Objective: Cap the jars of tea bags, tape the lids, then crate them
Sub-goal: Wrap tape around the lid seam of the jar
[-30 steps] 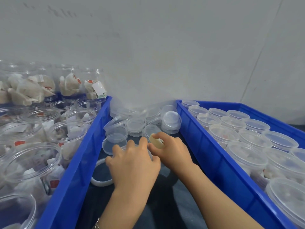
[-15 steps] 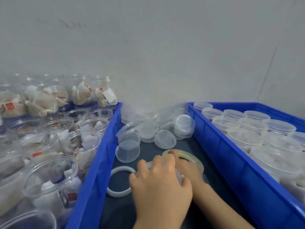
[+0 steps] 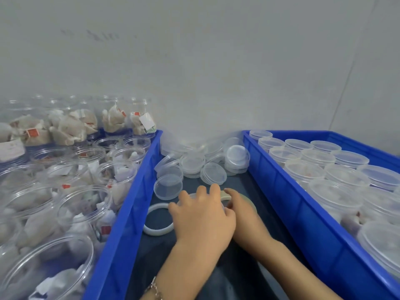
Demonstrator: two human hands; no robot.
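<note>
My left hand [image 3: 203, 217] grips the clear lid of a jar [image 3: 223, 205] between the two blue crates, its fingers curled over the lid's rim. The jar's body is hidden under my hands. My right hand [image 3: 240, 207] holds a roll of clear tape [image 3: 252, 201] against the jar's right side, the thumb on the tape's edge. Loose clear lids [image 3: 213, 174] lie in a heap just behind my hands.
The left blue crate [image 3: 129, 204] holds several open jars of tea bags [image 3: 86, 211]. Capped jars [image 3: 333, 191] fill the right blue crate [image 3: 287, 198]. A white ring [image 3: 159, 219] lies on the dark surface left of my hands. A grey wall stands behind.
The tape roll has come down from above the jar to its right side in my right hand. My left hand stays on the lid. The view has shifted left and down a little.
</note>
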